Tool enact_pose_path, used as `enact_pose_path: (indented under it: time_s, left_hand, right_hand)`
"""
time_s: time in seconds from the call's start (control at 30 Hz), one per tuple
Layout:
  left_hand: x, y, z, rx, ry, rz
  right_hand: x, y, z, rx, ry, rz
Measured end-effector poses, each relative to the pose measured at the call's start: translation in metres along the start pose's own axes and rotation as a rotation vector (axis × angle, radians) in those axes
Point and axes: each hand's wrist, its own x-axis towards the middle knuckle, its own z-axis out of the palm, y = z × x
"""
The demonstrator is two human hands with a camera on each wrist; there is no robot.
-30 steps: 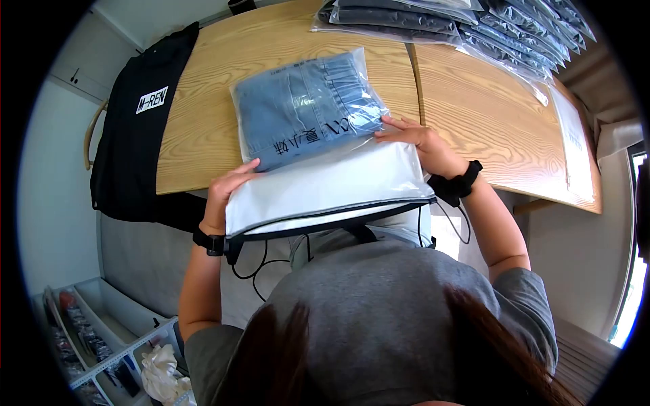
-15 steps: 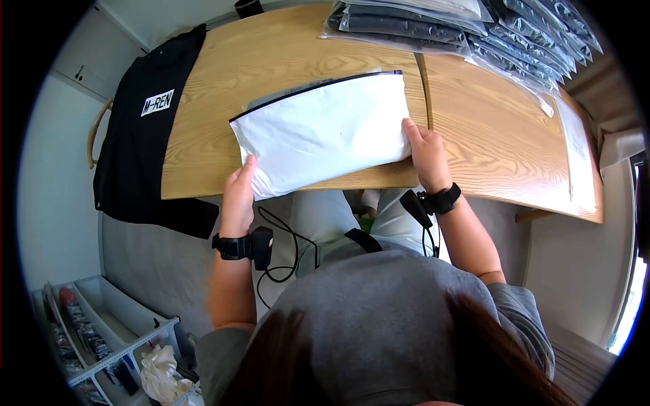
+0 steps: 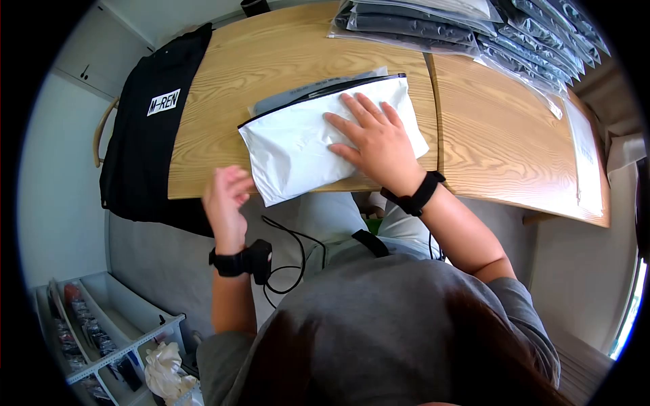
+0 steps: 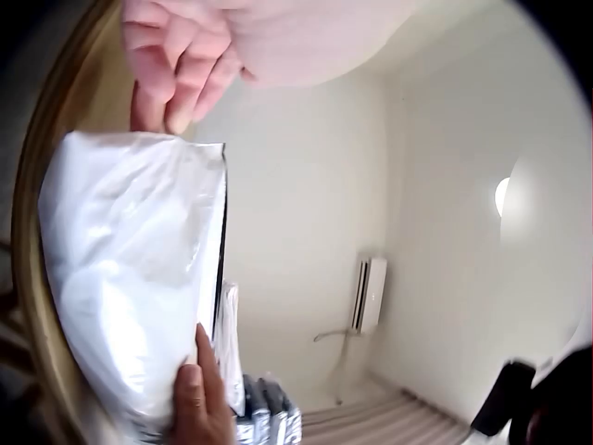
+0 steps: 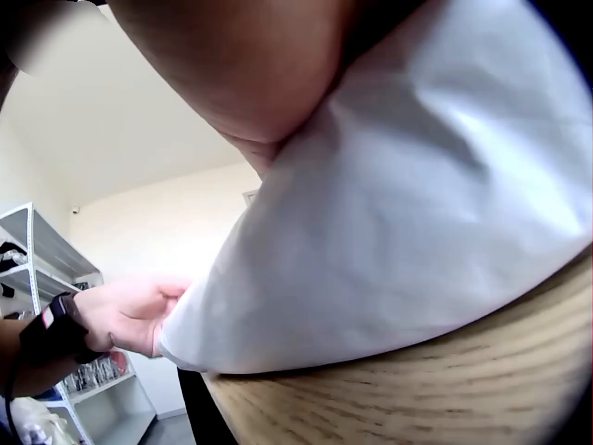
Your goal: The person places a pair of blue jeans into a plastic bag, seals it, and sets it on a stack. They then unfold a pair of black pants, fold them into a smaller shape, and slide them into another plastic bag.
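A white plastic bag (image 3: 298, 145) with a dark strip along its far edge lies at the table's front edge. Its near left corner hangs past the wood. My right hand (image 3: 379, 142) rests flat on top of it, right of the middle, fingers spread. Beside the bag's left side is my left hand (image 3: 227, 196), slightly blurred, with loosely bent fingers. In the left wrist view the fingers (image 4: 190, 88) of that hand are right at the bag's end. Behind the dark strip shows part of a clear bag (image 3: 284, 99) of folded blue clothing, mostly hidden underneath.
Stacks of bagged dark garments (image 3: 420, 27) stand at the far right of the wooden table (image 3: 271, 51). Black clothing (image 3: 152, 145) hangs over the left end. A divided bin (image 3: 112, 318) stands low at the left. A black cable (image 3: 298, 237) hangs near the lap.
The white bag swung from the lap onto the table, over the bagged blue clothing. My right hand then left its right edge and flattened on top; my left hand moved off the left edge.
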Motion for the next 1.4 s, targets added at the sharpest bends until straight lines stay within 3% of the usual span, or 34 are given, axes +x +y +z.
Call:
enact_pose_path:
  time_s: [0.03, 0.07, 0.17, 0.2, 0.23, 0.3, 0.37, 0.47, 0.7, 0.93, 1.17, 1.27, 1.4]
  left_hand:
    - [-0.004, 0.011, -0.003, 0.196, 0.159, 0.199]
    - [-0.015, 0.025, 0.013, 0.353, 0.095, 0.427]
    - [-0.019, 0.041, 0.056, 0.861, -0.488, 0.894]
    - [-0.013, 0.039, 0.070, 1.031, -0.612, 0.925]
    - [-0.002, 0.037, 0.076, 1.028, -0.608, 0.921]
    - [0.018, 0.027, 0.085, 1.490, -0.569, 1.222]
    - [0.036, 0.019, 0.085, 1.548, -0.620, 1.195]
    - [0.045, 0.011, 0.083, 1.526, -0.742, 1.044]
    - [0.048, 0.010, 0.087, 1.528, -0.865, 0.877]
    - [0.052, 0.007, 0.089, 1.482, -0.872, 0.881]
    - [0.055, 0.007, 0.084, 1.495, -0.895, 0.908]
    - [0.057, 0.008, 0.080, 1.443, -0.948, 0.839]
    - [0.023, 0.024, 0.083, 1.495, -0.689, 1.032]
  right_hand:
    - [0.003, 0.001, 0.001, 0.004, -0.002, 0.000]
    - [0.003, 0.000, 0.001, 0.009, 0.002, 0.003]
    - [0.004, 0.001, 0.000, -0.008, -0.001, -0.008]
    - [0.006, 0.003, 0.000, -0.013, -0.029, -0.017]
    - [0.008, 0.005, 0.000, -0.016, -0.057, -0.024]
    - [0.008, 0.012, -0.006, -0.044, -0.102, -0.065]
    - [0.011, 0.025, -0.007, -0.087, -0.133, -0.113]
    - [0.010, 0.031, -0.004, 0.080, -0.272, -0.055]
    - [0.014, 0.032, -0.004, 0.142, -0.354, -0.012]
    - [0.017, 0.033, -0.003, 0.174, -0.392, 0.011]
    - [0.010, 0.033, -0.001, 0.141, -0.281, -0.019]
    - [0.009, 0.029, -0.001, 0.096, -0.210, -0.019]
    - [-0.001, 0.014, -0.011, -0.038, -0.140, -0.085]
